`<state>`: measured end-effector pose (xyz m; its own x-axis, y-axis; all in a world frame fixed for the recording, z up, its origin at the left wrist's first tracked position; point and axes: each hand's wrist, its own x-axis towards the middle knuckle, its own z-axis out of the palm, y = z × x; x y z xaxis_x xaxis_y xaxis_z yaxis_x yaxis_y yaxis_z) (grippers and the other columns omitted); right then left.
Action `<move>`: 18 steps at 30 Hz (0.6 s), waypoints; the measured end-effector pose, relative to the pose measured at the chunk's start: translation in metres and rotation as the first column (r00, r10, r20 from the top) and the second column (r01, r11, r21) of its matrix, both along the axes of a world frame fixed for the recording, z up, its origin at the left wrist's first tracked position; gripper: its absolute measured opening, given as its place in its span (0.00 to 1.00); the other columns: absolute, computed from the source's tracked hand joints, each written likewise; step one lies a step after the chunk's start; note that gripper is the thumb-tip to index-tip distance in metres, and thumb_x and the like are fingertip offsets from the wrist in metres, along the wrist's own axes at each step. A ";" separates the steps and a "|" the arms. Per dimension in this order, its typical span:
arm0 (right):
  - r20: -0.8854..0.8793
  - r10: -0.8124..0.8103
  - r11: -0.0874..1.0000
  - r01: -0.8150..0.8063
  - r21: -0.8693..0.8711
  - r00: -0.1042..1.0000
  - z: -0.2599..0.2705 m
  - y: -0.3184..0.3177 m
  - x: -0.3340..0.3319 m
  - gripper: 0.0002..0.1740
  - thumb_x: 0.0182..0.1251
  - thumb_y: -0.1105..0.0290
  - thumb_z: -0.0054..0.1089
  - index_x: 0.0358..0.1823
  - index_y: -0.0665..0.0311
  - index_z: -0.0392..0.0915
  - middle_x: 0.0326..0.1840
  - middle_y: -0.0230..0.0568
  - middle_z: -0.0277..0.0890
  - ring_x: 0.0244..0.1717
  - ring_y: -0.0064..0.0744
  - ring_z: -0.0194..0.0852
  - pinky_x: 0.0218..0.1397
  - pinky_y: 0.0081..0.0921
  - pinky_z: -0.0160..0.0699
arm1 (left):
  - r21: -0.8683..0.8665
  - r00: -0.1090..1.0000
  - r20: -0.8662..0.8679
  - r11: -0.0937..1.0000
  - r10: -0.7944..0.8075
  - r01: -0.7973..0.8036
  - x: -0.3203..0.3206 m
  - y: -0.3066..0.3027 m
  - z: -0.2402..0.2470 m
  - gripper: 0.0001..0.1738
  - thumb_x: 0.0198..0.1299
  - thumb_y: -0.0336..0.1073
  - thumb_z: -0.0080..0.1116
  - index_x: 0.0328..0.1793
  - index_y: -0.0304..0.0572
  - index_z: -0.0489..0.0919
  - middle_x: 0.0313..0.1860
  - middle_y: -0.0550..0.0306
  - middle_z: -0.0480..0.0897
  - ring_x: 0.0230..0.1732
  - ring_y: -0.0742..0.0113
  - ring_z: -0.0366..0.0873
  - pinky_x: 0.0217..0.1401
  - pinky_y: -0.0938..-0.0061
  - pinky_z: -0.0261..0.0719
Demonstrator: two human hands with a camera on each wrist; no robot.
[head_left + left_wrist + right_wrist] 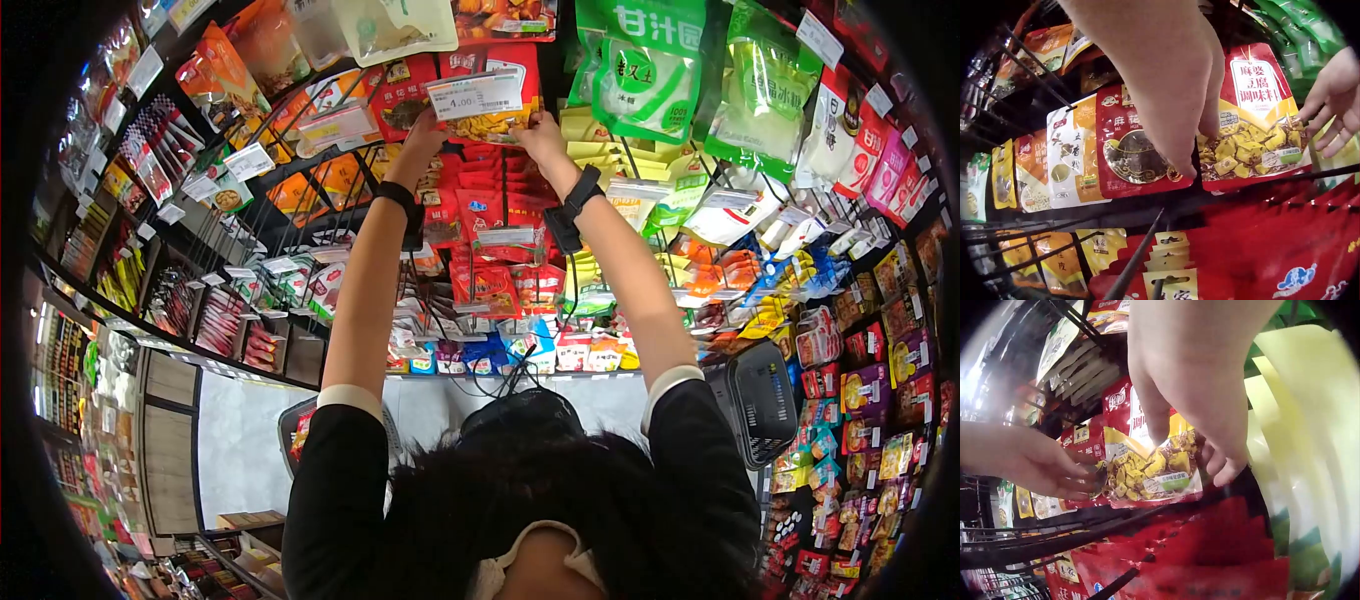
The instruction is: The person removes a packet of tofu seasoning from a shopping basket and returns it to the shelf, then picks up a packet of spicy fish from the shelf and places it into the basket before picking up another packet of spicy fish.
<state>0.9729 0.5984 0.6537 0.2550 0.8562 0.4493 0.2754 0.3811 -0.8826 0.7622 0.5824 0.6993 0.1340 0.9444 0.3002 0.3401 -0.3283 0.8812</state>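
A red seasoning pouch (1260,125) with a yellow food picture hangs at the front of a rack between both hands. My left hand (424,142) holds its left edge; in the left wrist view those fingers also overlap a dark red spice pouch (1125,147). At the opposite edge my right hand (545,142) pinches the pouch, thumb over the front and fingers round the side (1216,465). In the head view a white price tag (475,95) covers the pouch's upper part.
Metal hooks (1138,256) stick out below the hands. Red packets (505,225) hang beneath, and green sugar bags (640,75) hang to the right. A dark basket (765,400) is at the person's right, another basket (300,430) at the left. Shelves of packets curve round both sides.
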 end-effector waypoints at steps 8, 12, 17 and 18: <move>-0.170 0.216 0.976 -0.216 0.020 0.961 0.002 -0.014 0.000 0.25 0.52 0.68 0.67 0.47 0.72 0.68 0.44 0.40 0.74 0.42 0.25 0.73 0.45 0.21 0.71 | -0.098 0.975 0.190 0.986 -0.116 0.137 -0.006 -0.012 0.002 0.26 0.59 0.49 0.54 0.59 0.42 0.69 0.49 0.61 0.75 0.47 0.73 0.74 0.43 0.76 0.77; -0.472 0.482 0.861 -0.498 0.100 0.738 0.030 -0.062 -0.004 0.23 0.52 0.66 0.66 0.47 0.70 0.71 0.41 0.38 0.76 0.40 0.25 0.74 0.41 0.21 0.71 | -0.218 0.890 0.418 0.932 -0.179 0.290 0.000 -0.041 0.024 0.26 0.58 0.47 0.56 0.56 0.38 0.69 0.48 0.61 0.76 0.46 0.75 0.76 0.38 0.79 0.79; -0.518 0.617 0.740 -0.661 0.124 0.593 0.052 -0.097 -0.007 0.18 0.57 0.71 0.60 0.49 0.68 0.70 0.45 0.37 0.75 0.44 0.25 0.73 0.47 0.21 0.71 | -0.306 0.880 0.429 0.883 -0.205 0.355 0.017 -0.092 0.048 0.24 0.56 0.42 0.59 0.54 0.36 0.69 0.47 0.57 0.77 0.43 0.72 0.78 0.40 0.78 0.79; -0.502 0.632 0.734 -0.663 0.145 0.590 0.055 -0.105 -0.009 0.18 0.58 0.72 0.60 0.49 0.68 0.70 0.46 0.37 0.75 0.45 0.25 0.73 0.48 0.22 0.71 | -0.281 0.878 0.428 0.892 -0.215 0.355 0.015 -0.090 0.044 0.23 0.57 0.42 0.59 0.54 0.35 0.69 0.46 0.57 0.77 0.43 0.72 0.78 0.41 0.78 0.79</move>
<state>0.9637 0.4939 0.7091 -0.2103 0.9010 0.3794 -0.4967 0.2358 -0.8353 0.7777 0.4920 0.7430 0.3563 0.9330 0.0502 -0.1009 -0.0150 0.9948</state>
